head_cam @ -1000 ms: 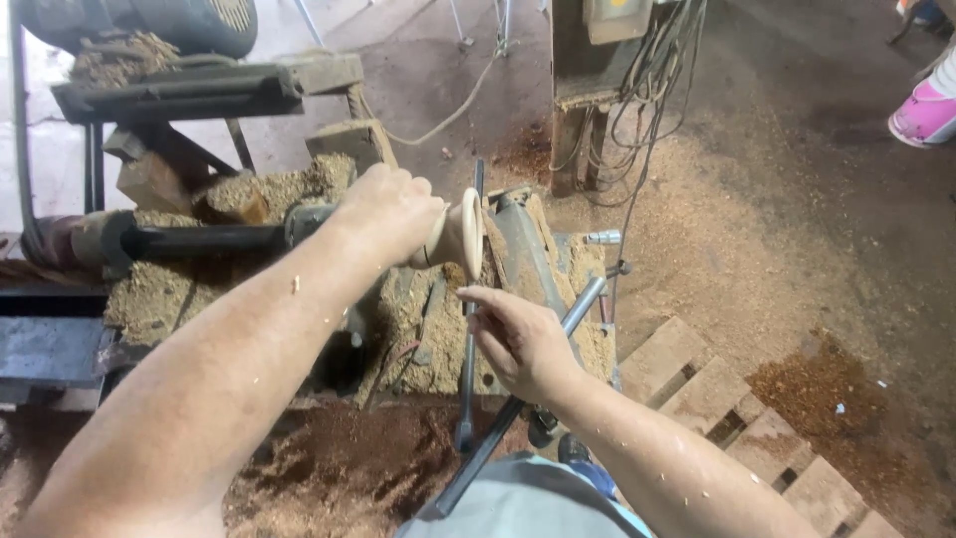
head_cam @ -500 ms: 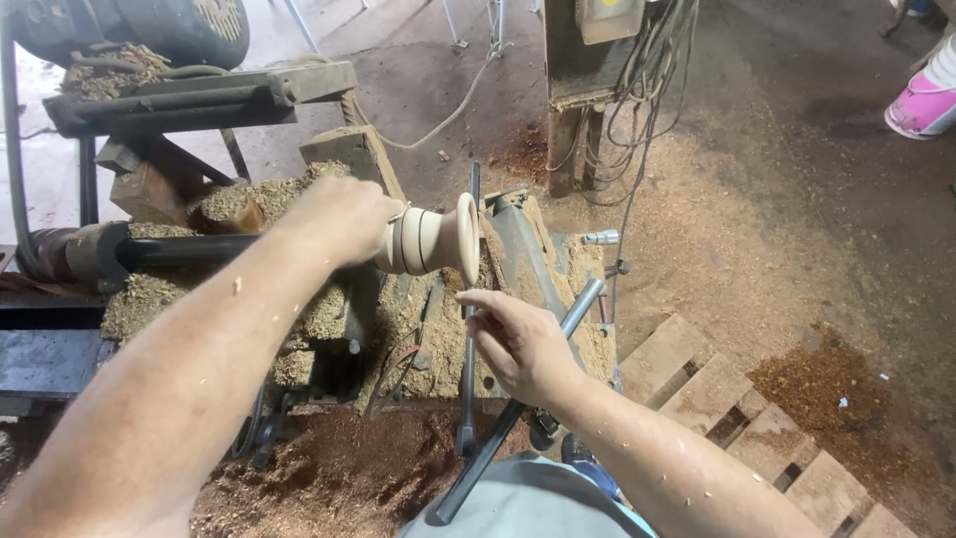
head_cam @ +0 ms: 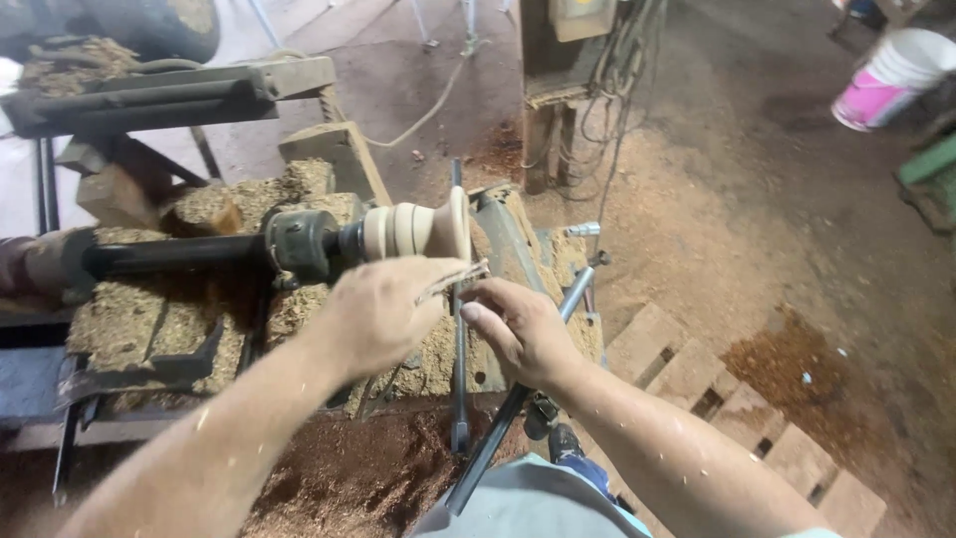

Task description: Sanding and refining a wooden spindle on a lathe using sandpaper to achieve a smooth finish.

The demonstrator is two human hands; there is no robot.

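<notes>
Pale turned wooden spindle (head_cam: 413, 231) lay sideways on the lathe, just above both hands; left hand (head_cam: 383, 314) and right hand (head_cam: 518, 329) pinched a thin strip (head_cam: 453, 281) together.

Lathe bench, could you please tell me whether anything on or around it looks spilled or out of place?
Yes: wood shavings lie heaped over the lathe bed beneath the pale turned workpiece, and sawdust is spread across the floor. Both hands, left hand and right hand, pinch a small strip.

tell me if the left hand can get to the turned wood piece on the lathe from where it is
Probably yes. The left hand sits just below the pale turned wood piece, with nothing between them. Both hands pinch a small strip, though, so the left fingers are not free.
</notes>
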